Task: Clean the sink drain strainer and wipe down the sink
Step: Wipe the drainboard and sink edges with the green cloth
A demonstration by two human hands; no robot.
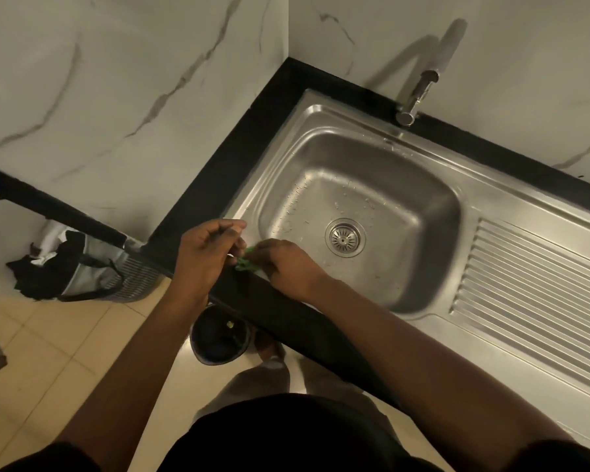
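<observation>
Wearing a black top [286,434], short dark sleeves: left sleeve [48,458], right sleeve [559,454]. Bare forearms down to my left hand [205,253] and right hand [286,267].

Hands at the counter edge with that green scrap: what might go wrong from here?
The green scrap, pinched by the right hand beside the left hand, is at the counter edge: bits may miss the bin below and hit the floor. Specks dot the sink around the strainer; rinsing may wash them into it.
</observation>
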